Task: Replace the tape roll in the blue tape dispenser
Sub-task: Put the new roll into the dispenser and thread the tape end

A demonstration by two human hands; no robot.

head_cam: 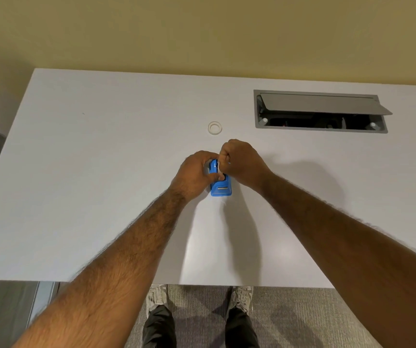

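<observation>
The blue tape dispenser (220, 189) stands on the white table (101, 172), its near end with a metal cutter facing me. My left hand (196, 172) wraps its left side and holds it. Above the dispenser's far part, my right hand (242, 162) has its fingers pinched on something white and small, apparently tape, mostly hidden by the fingers. A white tape roll (215, 127) lies flat on the table a little beyond both hands.
A grey cable hatch (319, 111) with its lid propped open is set into the table at the back right. The table's near edge runs just above my shoes (242, 295). A yellow wall stands behind the table.
</observation>
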